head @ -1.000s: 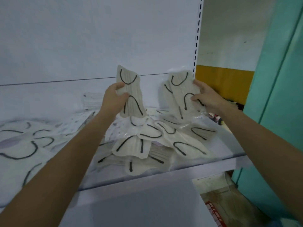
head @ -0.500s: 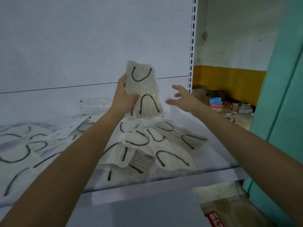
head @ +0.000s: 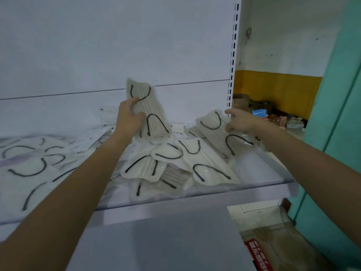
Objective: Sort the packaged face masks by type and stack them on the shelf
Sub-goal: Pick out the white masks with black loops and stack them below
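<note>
My left hand [head: 129, 119] grips a beige packaged mask [head: 149, 110] with black ear loops and holds it upright above the shelf. My right hand [head: 239, 120] pinches the upper edge of another beige packaged mask [head: 216, 130] that lies tilted at the right end of the pile. A loose pile of beige masks [head: 175, 165] in clear wrappers lies between my arms on the white shelf [head: 261, 173]. More packaged masks [head: 29, 169], paler and lavender-tinted, are spread over the shelf's left part.
The shelf's white back panel [head: 117, 45] rises behind the masks, with a slotted upright [head: 233, 55] at its right. A teal door [head: 336, 133] stands at the right. Boxes and a blue tub [head: 259, 112] lie on the floor beyond. A red-printed carton [head: 257, 255] sits below.
A second ago each hand held a mask upright. My right hand let its mask go, hovered free, and now has come down onto a mask at the pile's right end. The left still holds its mask.
</note>
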Demonstrator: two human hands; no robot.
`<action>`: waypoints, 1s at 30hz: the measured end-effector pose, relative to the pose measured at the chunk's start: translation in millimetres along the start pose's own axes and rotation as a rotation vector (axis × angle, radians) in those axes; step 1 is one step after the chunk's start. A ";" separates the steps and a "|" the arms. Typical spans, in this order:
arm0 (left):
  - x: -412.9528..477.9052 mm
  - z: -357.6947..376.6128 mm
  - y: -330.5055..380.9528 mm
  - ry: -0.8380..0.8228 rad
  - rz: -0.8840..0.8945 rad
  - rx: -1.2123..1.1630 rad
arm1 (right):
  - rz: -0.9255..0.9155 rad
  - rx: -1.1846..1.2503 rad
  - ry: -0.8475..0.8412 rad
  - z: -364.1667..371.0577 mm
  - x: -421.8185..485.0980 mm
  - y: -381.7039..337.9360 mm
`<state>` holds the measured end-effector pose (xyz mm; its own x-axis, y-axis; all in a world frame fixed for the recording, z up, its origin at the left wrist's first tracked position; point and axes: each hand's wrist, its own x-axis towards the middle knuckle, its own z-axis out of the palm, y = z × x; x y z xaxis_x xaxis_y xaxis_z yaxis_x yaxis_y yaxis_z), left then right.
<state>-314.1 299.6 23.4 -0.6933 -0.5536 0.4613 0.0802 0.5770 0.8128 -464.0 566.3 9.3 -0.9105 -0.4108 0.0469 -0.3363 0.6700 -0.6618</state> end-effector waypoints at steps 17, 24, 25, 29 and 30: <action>-23.3 -16.3 43.6 0.005 0.104 -0.244 | -0.162 1.128 0.336 -38.2 -31.0 -94.9; -36.3 -5.3 50.2 -0.011 0.153 -0.179 | -0.141 0.838 0.198 43.8 -40.1 -136.6; -35.5 -10.2 44.3 0.006 0.144 -0.156 | -0.149 0.788 0.169 47.3 -41.7 -135.4; -34.1 -40.6 14.5 0.149 0.048 -0.138 | -0.178 0.176 -0.123 48.9 -57.6 -102.7; -35.2 -48.7 7.8 0.179 0.017 -0.131 | -0.164 0.023 -0.247 50.4 -62.6 -92.0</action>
<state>-254.2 294.3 30.9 -0.5538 -0.6487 0.5220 0.1914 0.5109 0.8380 -363.9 499.2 29.6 -0.7573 -0.6525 -0.0267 -0.4663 0.5689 -0.6774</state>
